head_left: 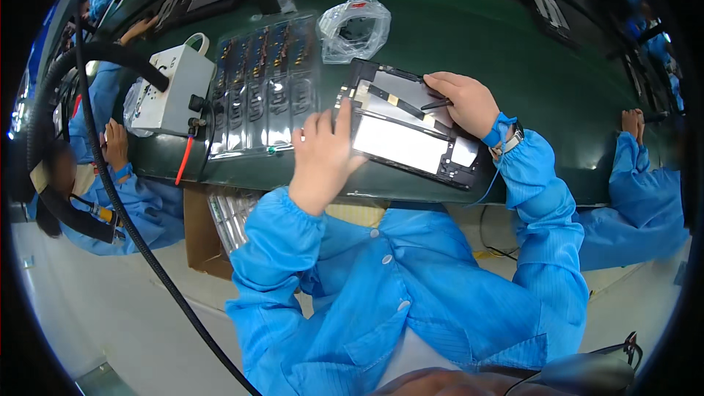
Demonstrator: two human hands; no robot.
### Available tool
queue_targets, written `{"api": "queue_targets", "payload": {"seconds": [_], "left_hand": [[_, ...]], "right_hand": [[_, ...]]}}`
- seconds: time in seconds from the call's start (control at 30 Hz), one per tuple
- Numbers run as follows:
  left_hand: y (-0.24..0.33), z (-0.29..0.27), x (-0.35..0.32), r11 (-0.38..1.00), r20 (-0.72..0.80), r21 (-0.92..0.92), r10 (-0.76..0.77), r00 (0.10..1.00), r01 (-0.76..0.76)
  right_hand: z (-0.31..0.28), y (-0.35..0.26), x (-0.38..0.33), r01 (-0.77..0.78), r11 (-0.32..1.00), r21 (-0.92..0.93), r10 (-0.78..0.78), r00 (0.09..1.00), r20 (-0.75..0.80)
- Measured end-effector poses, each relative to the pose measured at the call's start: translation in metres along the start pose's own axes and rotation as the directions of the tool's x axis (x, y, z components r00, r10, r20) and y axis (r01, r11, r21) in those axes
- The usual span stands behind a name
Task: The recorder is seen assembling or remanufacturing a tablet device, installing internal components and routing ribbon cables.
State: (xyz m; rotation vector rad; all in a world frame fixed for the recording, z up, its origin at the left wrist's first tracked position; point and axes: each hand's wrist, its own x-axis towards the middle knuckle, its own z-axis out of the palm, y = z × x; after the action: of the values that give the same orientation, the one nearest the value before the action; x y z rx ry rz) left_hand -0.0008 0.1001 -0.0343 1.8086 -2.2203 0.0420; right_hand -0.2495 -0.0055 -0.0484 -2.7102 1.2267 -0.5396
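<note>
An opened tablet-like device (402, 138), with a black frame and silver-white panels, lies at a slant on the green table before me. A dark strip with gold patches crosses its upper part. My left hand (321, 158) rests at the device's left end, fingers stretched and apart, the index fingertip on its edge. Over the far right part of the device, my right hand (469, 103) is closed on a thin, black, pointed tool that looks like tweezers (438, 104). The tool's tip points left, just over the panels; whether it touches them I cannot tell.
Left of the device lies a clear tray (264, 88) of small circuit parts, beside a white box (172, 88) with a black hose. A bagged coil (356, 27) lies beyond. Co-workers' hands (115, 145) show at both sides. A cardboard box (204, 231) stands below the table edge.
</note>
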Motion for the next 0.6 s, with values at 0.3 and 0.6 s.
{"api": "queue_targets", "payload": {"seconds": [0.3,0.6], "left_hand": [[0.035,0.013,0.001,0.993,0.019,-0.115,0.027,0.999,-0.025],[0.0,0.008,0.106,0.892,-0.112,0.201,0.431,0.895,-0.405]], "right_hand": [[-0.02,0.024,-0.019,-0.044,0.998,0.043,0.042,0.998,0.046],[-0.02,0.043,-0.03,0.029,1.0,0.007,-0.029,0.999,0.028]]}}
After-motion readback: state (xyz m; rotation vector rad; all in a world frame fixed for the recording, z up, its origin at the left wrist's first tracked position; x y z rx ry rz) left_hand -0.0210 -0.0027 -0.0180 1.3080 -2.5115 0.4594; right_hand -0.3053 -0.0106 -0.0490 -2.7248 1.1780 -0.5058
